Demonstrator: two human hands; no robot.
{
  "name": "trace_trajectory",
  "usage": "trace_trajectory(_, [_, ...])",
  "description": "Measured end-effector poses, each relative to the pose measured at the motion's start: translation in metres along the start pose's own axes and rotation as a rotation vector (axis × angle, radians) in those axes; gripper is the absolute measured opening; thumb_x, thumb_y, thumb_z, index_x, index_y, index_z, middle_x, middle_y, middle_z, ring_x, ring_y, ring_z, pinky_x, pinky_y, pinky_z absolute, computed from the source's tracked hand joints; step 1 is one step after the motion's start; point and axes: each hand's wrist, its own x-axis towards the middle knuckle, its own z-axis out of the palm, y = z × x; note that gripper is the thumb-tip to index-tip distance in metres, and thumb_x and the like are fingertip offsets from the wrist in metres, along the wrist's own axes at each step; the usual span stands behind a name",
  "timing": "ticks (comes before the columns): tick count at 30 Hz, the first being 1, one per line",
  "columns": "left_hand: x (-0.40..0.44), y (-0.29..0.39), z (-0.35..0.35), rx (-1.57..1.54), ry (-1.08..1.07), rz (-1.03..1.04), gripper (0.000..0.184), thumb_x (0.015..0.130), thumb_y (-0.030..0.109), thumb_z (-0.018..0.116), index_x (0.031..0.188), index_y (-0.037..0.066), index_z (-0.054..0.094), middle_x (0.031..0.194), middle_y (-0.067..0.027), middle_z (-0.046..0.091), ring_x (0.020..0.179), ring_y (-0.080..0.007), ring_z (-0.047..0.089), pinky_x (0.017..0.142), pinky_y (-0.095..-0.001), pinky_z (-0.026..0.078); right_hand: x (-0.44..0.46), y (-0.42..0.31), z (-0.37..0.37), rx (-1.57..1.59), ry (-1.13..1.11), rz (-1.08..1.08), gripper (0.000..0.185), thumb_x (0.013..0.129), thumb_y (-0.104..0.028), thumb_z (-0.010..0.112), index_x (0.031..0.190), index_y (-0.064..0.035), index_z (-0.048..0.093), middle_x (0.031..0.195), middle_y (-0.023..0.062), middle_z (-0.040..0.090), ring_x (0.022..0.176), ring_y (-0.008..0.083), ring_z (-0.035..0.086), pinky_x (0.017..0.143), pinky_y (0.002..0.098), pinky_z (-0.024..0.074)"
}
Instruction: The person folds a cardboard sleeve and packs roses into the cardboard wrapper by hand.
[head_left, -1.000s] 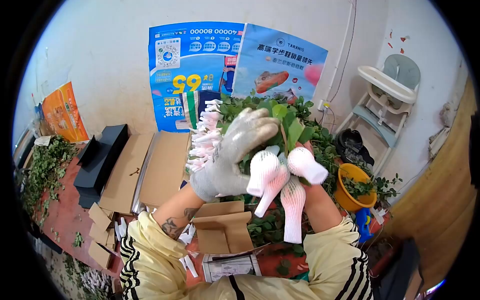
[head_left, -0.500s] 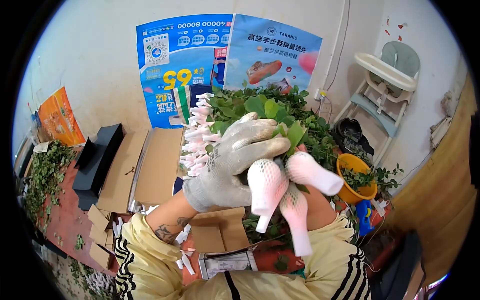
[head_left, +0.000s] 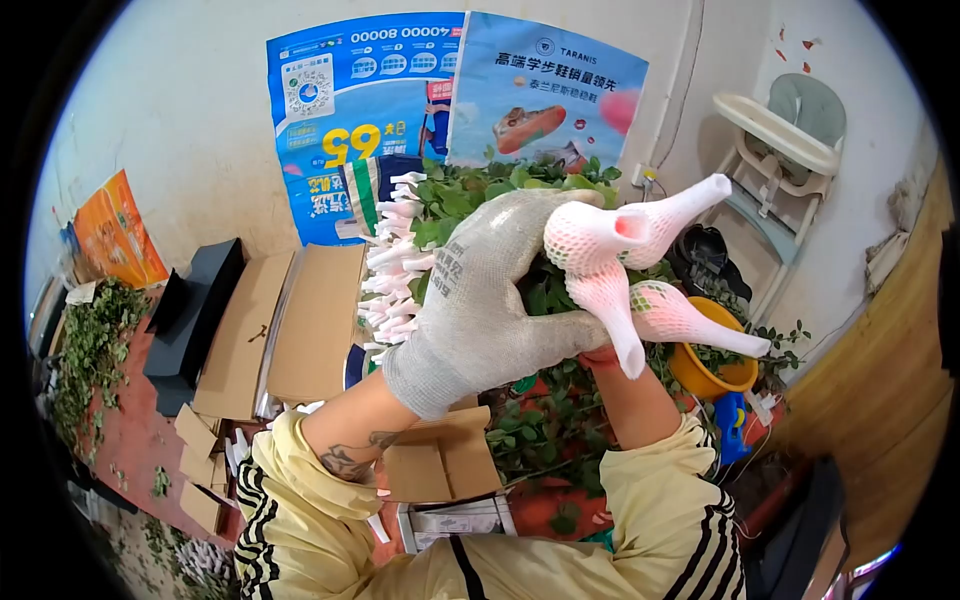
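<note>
My left hand (head_left: 475, 300), in a grey-white work glove, curves round the side of several flower heads in pinkish-white foam nets (head_left: 590, 240). Its thumb and fingers reach the nets from below and above, with green leaves showing in the gap between. The nets' narrow ends point outward in different directions, and some green shows through the mesh. My right forearm (head_left: 640, 405) comes up from below to a red band at the wrist. My right hand is hidden behind the nets and the glove, so its fingers do not show.
Leafy stems (head_left: 520, 180) with white-netted heads (head_left: 395, 265) are piled ahead. Cardboard (head_left: 320, 330) and a black box (head_left: 195, 320) lie left. An open carton (head_left: 440, 465) sits near my body. Right are a yellow basket (head_left: 715, 375), a blue tape dispenser (head_left: 732, 425) and a high chair (head_left: 790, 150).
The netted heads have risen and turned, their narrow ends now pointing right and up as well as down. My left hand has opened wider and shifted from above the stems to the heads' side.
</note>
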Motion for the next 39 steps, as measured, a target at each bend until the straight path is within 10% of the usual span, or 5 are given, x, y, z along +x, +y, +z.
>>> trace_trajectory(14, [-0.015,-0.016,-0.007,0.205,-0.025,0.304,0.062,0.059,0.022,0.081,0.113,0.003,0.058,0.108,-0.0169,0.059,0.102,-0.0356,0.056,0.093,-0.0426,0.042,-0.029,-0.023,-0.03,0.003,-0.055,0.126,0.038,0.075,-0.012,0.067,0.111,-0.0034,0.059,0.109,0.0148,0.06,0.098,0.0273,0.058,0.085,0.0396,0.0454])
trace_trajectory(18, [-0.024,-0.007,-0.011,-0.399,0.174,-0.375,0.075,0.06,0.019,0.086,0.123,0.0,0.05,0.117,-0.0105,0.055,0.107,-0.0198,0.055,0.093,-0.0353,0.045,0.014,-0.025,0.002,0.054,-0.187,-0.046,0.037,0.076,-0.012,0.067,0.111,-0.0034,0.059,0.108,0.0148,0.06,0.097,0.0268,0.058,0.085,0.0394,0.0457])
trace_trajectory(23, [-0.037,-0.014,-0.015,-0.58,0.305,-0.422,0.089,0.059,0.02,0.088,0.131,0.0,0.04,0.126,-0.0119,0.048,0.113,-0.0193,0.052,0.097,-0.0354,0.043,0.037,-0.017,0.046,0.175,-0.344,-0.129,0.036,0.077,-0.012,0.066,0.111,-0.0034,0.058,0.107,0.0148,0.061,0.096,0.0261,0.059,0.085,0.039,0.046])
trace_trajectory(30, [-0.057,-0.031,-0.033,0.101,0.01,-0.191,0.078,0.061,0.023,0.086,0.125,0.0,0.048,0.118,-0.0125,0.055,0.111,-0.0239,0.054,0.098,-0.0384,0.042,0.034,-0.019,0.043,0.223,-0.393,-0.109,0.035,0.078,-0.012,0.066,0.112,-0.0033,0.058,0.105,0.0148,0.061,0.095,0.0252,0.059,0.084,0.0385,0.0465])
trace_trajectory(39, [-0.041,-0.016,-0.03,0.042,0.063,-0.175,0.076,0.065,0.025,0.079,0.127,-0.004,0.046,0.129,-0.0205,0.05,0.121,-0.0349,0.047,0.105,-0.0446,0.032,0.054,-0.02,0.007,0.251,-0.375,-0.127,0.033,0.08,-0.012,0.065,0.112,-0.0033,0.058,0.103,0.0149,0.062,0.094,0.024,0.06,0.083,0.0378,0.0471])
